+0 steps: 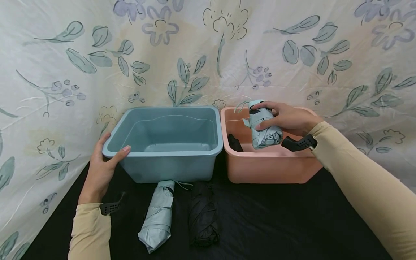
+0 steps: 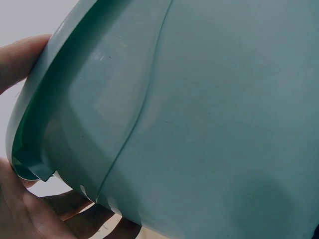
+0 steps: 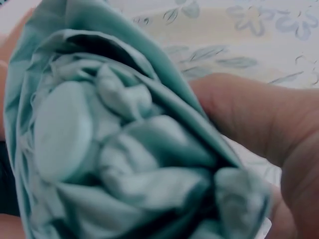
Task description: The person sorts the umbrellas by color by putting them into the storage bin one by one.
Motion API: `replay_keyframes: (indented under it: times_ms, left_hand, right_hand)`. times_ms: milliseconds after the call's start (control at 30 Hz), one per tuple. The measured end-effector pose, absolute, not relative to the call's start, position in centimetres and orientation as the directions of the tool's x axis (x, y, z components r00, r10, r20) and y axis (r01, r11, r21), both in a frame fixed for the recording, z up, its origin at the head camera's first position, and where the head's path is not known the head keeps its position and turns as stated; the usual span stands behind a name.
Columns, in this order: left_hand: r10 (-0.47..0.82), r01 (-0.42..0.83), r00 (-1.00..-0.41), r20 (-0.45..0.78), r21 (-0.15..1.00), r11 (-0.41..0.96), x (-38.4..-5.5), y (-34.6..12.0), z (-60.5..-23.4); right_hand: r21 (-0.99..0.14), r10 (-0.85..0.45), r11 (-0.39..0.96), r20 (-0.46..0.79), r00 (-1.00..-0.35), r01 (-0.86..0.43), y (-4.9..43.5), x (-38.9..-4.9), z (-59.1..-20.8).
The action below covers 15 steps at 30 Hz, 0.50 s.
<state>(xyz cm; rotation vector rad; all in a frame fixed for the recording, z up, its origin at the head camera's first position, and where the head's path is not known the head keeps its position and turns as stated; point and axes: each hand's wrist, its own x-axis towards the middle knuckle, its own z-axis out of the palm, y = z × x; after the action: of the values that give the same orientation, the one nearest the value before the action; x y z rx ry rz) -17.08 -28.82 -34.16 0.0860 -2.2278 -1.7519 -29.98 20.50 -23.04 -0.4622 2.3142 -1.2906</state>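
My right hand [image 1: 289, 117] grips a folded light blue umbrella [image 1: 261, 126] above the pink bin [image 1: 276, 177]. A thin cord loops from the umbrella's far end, and its bunched fabric end with a round handle or cap [image 3: 65, 132] fills the right wrist view. Inside the pink bin, a black folded item [image 1: 234, 143] shows in part. At the left, my left hand [image 1: 100, 169] holds the corner of the blue bin [image 1: 169, 168], thumb over the rim and the other fingers against its outer wall [image 2: 174, 124].
Another folded light blue umbrella [image 1: 157, 216] lies on the black cloth [image 1: 276, 220] before the blue bin. Beside it lies a black folded umbrella [image 1: 204, 216]. Both bins stand side by side against a floral curtain [image 1: 195, 47].
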Motion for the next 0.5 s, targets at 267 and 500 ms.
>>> replay_keyframes:
  times_ms: [267, 500]
  left_hand:
    - [-0.23, 0.142, -0.952, 0.2, 0.959, 0.244, -17.0, -29.0, -34.2]
    - [-0.223, 0.145, -0.954, 0.202, 0.958, 0.248, -17.1, -28.9, -34.1]
  right_hand:
    - [-0.808, -0.495, 0.585, -0.292, -0.818, -0.066, 19.6, -31.9, -24.2]
    - [-0.826, -0.508, 0.561, -0.289, -0.812, -0.057, 19.1, -32.1, -24.3]
